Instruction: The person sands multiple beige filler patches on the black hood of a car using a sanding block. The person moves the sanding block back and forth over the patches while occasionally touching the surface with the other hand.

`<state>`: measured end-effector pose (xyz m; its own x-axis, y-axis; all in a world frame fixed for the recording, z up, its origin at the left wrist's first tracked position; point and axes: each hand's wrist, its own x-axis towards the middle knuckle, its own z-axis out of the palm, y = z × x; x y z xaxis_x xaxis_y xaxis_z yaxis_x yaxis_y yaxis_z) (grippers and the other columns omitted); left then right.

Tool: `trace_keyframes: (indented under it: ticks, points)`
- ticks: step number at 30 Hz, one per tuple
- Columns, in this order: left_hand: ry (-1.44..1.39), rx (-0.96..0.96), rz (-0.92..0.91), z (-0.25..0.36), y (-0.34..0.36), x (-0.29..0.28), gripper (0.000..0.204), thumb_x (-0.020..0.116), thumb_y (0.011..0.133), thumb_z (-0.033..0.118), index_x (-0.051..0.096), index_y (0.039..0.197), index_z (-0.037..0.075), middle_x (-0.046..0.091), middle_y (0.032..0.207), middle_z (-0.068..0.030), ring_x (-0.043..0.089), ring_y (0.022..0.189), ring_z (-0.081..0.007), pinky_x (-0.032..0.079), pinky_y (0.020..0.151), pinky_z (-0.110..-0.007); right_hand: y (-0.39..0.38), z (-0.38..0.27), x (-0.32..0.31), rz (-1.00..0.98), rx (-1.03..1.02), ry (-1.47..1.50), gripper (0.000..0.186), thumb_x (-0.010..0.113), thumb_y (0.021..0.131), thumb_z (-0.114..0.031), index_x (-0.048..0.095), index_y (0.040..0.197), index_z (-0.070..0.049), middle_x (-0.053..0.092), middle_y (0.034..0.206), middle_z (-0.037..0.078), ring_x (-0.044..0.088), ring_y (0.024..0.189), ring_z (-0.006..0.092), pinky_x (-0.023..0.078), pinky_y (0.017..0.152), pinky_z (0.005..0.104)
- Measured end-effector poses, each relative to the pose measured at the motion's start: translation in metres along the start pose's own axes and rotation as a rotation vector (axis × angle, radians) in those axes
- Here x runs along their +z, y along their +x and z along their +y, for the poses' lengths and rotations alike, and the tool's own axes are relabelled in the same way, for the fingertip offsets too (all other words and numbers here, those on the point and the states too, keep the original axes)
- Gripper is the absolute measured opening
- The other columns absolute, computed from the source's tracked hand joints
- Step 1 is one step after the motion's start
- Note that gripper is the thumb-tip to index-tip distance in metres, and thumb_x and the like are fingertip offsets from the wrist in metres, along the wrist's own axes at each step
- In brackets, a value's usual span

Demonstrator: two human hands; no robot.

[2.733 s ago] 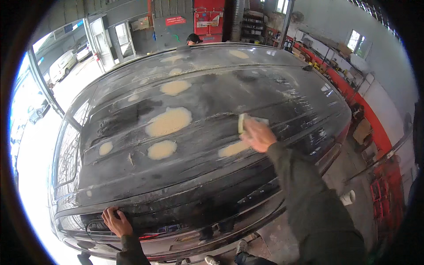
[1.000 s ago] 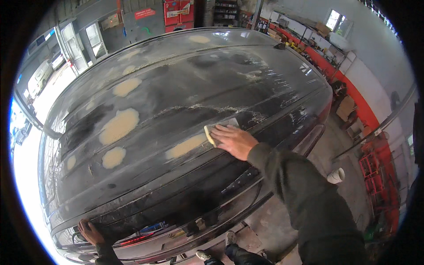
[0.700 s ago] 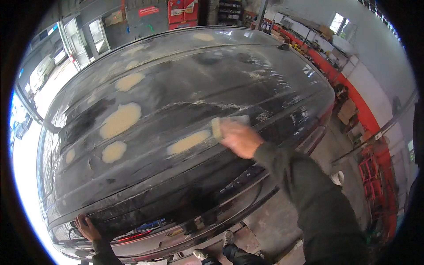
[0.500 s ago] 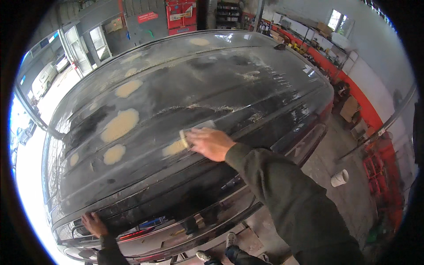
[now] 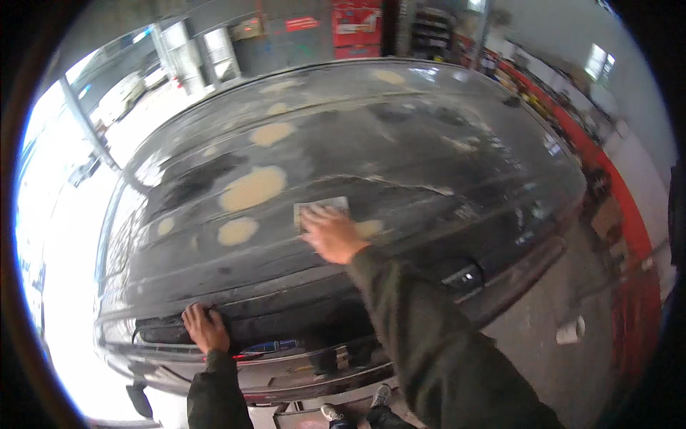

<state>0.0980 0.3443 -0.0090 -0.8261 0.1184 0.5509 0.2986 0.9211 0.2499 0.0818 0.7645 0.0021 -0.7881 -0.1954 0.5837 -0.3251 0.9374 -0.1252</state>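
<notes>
The dark, dusty car roof (image 5: 414, 154) fills the middle of the head view, with beige filler patches on it. My right hand (image 5: 332, 232) lies over a pale sanding block (image 5: 337, 203), fingers spread across its top and the block pressed to the roof. Just right of that hand shows a partly hidden filler patch (image 5: 369, 229). To its left are a large patch (image 5: 254, 189) and a smaller round patch (image 5: 238, 231). At the roof's near left edge, my left hand (image 5: 206, 329) rests with fingers stretched out, holding nothing.
A white bucket (image 5: 570, 330) lies on the floor to the right of the car. Along the right wall runs a cluttered shelf (image 5: 550, 89) above a red band. A red cabinet (image 5: 356, 25) stands at the back. Bright doorways open on the left.
My right hand has slid the sanding block leftward over the roof, from the right side of the near filler patch to its left. The view has shifted; my left hand stays at the roof edge.
</notes>
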Motion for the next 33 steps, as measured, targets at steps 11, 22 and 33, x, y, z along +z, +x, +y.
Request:
trace_keyframes:
  ticks: [11, 22, 33]
  points:
    - [-0.091, -0.075, 0.045, 0.015, 0.001, -0.019, 0.019, 0.071, 0.083, 0.011, 0.065, 0.101, 0.007, 0.063, 0.11, -0.0143, 0.058, 0.114, -0.0391, 0.046, 0.103, -0.052, -0.008, 0.086, -0.051, -0.07, 0.232, -0.182, 0.03, 0.07, 0.101, -0.025, 0.07, 0.118, 0.001, 0.071, 0.117, 0.02, 0.066, 0.113, 0.0425, 0.054, 0.096, 0.0532]
    - [-0.118, -0.041, 0.053, 0.016, -0.001, -0.017, 0.021, 0.07, 0.084, 0.016, 0.064, 0.102, 0.007, 0.063, 0.109, -0.0131, 0.058, 0.114, -0.0371, 0.045, 0.105, -0.05, 0.1, -0.024, -0.038, 0.036, 0.538, 0.087, 0.063, 0.046, 0.113, -0.056, 0.071, 0.101, 0.001, 0.073, 0.094, 0.031, 0.068, 0.096, 0.055, 0.052, 0.081, 0.0603]
    - [-0.039, -0.126, 0.143, 0.067, -0.02, 0.001, 0.023, 0.068, 0.089, 0.016, 0.064, 0.11, 0.007, 0.062, 0.121, -0.0138, 0.054, 0.129, -0.0374, 0.042, 0.114, -0.05, -0.024, 0.071, -0.165, 0.96, 1.051, 1.782, 0.044, 0.065, 0.11, -0.043, 0.066, 0.135, -0.007, 0.074, 0.131, 0.008, 0.074, 0.118, 0.0254, 0.062, 0.099, 0.0427]
